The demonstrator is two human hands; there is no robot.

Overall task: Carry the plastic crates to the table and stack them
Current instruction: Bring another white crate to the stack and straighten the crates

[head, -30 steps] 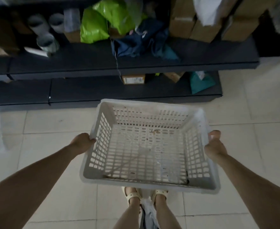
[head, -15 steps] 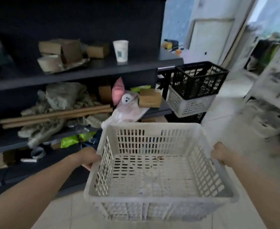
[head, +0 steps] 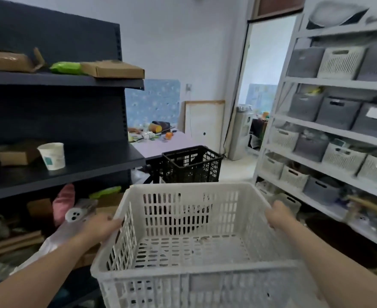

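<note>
**Q:** Hands first: what are they doing?

**A:** Both hands grip a white slotted plastic crate (head: 196,245), held level in front of the person. Left hand (head: 99,226) is closed around the rim of the crate's left wall, fingers curled over the edge. Right hand (head: 279,215) is clamped on the right wall's rim near the far corner. The crate holds only a few small scraps on its perforated floor.

**Q:** And the surroundings?

**A:** A dark metal shelving unit (head: 71,165) stands at left, carrying a white paper cup (head: 52,155) on its middle shelf and a flat cardboard box (head: 113,68) beside a green packet (head: 65,67) on the one above. Lower down, a pink bundle (head: 63,202) sits among loose clutter.

**Q:** Any other crates?

**A:** A black plastic crate (head: 192,164) sits just beyond the white one's far wall, next to a lavender-topped table (head: 158,144) strewn with small items at its far end. Whatever the black crate rests on is hidden.

**Q:** The right side?

**A:** A pale grey rack (head: 329,130) lined with grey and white storage bins (head: 341,113), with an open doorway (head: 265,85) between it and the far wall.
</note>
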